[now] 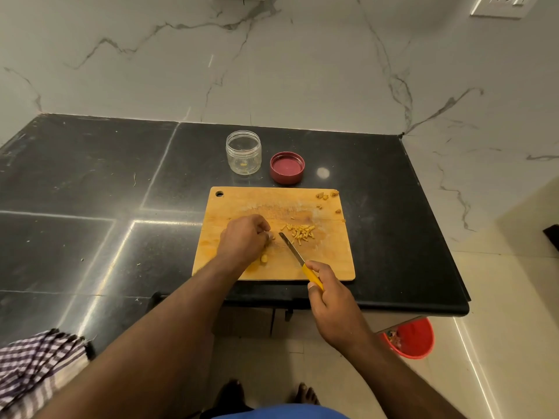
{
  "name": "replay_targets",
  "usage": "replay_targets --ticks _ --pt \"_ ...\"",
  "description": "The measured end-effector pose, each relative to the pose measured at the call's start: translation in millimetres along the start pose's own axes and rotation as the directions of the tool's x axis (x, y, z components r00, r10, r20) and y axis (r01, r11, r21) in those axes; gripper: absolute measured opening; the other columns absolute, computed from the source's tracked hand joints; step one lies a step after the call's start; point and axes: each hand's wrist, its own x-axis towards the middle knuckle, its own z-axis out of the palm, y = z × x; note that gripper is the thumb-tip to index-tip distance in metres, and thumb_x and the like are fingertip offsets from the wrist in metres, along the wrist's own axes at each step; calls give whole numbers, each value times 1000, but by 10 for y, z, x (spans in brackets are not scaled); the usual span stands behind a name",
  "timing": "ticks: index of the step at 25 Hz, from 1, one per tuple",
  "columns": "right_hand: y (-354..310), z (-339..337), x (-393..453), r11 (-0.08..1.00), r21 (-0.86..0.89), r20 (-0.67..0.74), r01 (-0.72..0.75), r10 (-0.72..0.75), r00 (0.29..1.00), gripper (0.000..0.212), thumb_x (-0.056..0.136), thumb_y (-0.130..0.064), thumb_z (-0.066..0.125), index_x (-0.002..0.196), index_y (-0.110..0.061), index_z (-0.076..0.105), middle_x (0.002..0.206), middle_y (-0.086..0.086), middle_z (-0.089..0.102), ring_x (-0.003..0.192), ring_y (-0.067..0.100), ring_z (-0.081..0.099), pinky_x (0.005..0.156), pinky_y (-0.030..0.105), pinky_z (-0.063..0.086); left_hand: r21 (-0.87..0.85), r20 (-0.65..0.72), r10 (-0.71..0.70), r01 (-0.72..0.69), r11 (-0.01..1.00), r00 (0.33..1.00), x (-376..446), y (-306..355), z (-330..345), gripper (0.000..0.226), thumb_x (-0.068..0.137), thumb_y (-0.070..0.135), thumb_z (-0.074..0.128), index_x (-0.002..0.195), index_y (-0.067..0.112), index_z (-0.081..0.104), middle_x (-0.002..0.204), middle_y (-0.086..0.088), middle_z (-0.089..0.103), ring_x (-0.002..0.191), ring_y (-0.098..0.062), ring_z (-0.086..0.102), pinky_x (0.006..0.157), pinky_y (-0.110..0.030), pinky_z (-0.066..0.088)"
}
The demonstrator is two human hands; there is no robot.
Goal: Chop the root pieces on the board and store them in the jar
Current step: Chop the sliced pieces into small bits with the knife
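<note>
Left hand [245, 238] pins a root piece [264, 259] on the cutting board [329, 261]; right hand [328, 293] grips the yellow-handled knife [298, 260] — best keep fingertips tucked, slices short. Open jar [243, 152] waits beyond.

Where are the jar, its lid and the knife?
jar [243, 152]: head view, on its clear side wall.
lid [287, 167]: head view, on its red inside face.
knife [291, 248]: head view, on the blade.
</note>
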Motion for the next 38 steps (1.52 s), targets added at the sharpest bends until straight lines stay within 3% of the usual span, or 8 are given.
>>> replay_targets --ticks 4,9,12,16,23,33,38 --pt "-10 -4 0 1000 -1 -15 -7 7 1000 36 103 -26 41 137 -39 39 86 -7 60 59 3 51 49 19 39 29 2 27 -27 999 1000 3 -87 -9 27 92 30 71 119 25 71 105 5 72 95 -11 63 86 -38 57" --pt "-107 15 54 998 -51 -22 23 -24 999 41 103 -22 39 143 -31 37 105 -5 60 70 1 48 55 12 37 93 -17 41 -39 995 999 -36 -40 11 25 89 32 74 113 25 74 107 6 73 94 -10 63 85 -38 58" --pt "-176 33 102 991 -115 -10 62 -63 998 46 103 -21 38 148 -27 33 122 -4 55 90 3 49 69 10 38 99 -38 35 -31 995 999 -57 -17 14 24 89 33 74 111 23 75 106 6 72 94 -11 63 85 -39 59" --pt "-224 83 133 980 -174 25 95 -93 995 48 104 -20 37 151 -25 29 131 -3 51 101 5 48 87 21 46 99 -37 49 -45 994 998 -75 -4 -4 25 89 34 73 112 25 73 104 6 73 94 -12 64 84 -39 57" --pt "-267 156 165 963 -244 54 113 -103 993 50 103 -22 35 152 -24 26 126 1 52 102 15 54 87 33 50 116 -74 44 -36 993 996 -73 -18 35 16 89 36 71 102 29 76 99 10 71 94 -13 62 84 -44 55" --pt "-309 156 65 944 -315 88 95 -71 994 51 103 -23 33 153 -26 21 125 2 51 99 17 54 81 31 47 117 -69 -22 30 993 997 -38 -19 45 9 88 41 71 93 34 73 94 15 68 100 -15 57 89 -46 49" --pt "-253 75 -11 949 -302 5 88 -91 996 50 104 -23 34 152 -27 23 125 -2 51 94 11 56 77 25 49 109 -61 -27 34 994 998 -42 -8 33 9 90 39 70 96 33 74 97 15 68 104 -16 55 92 -46 47"
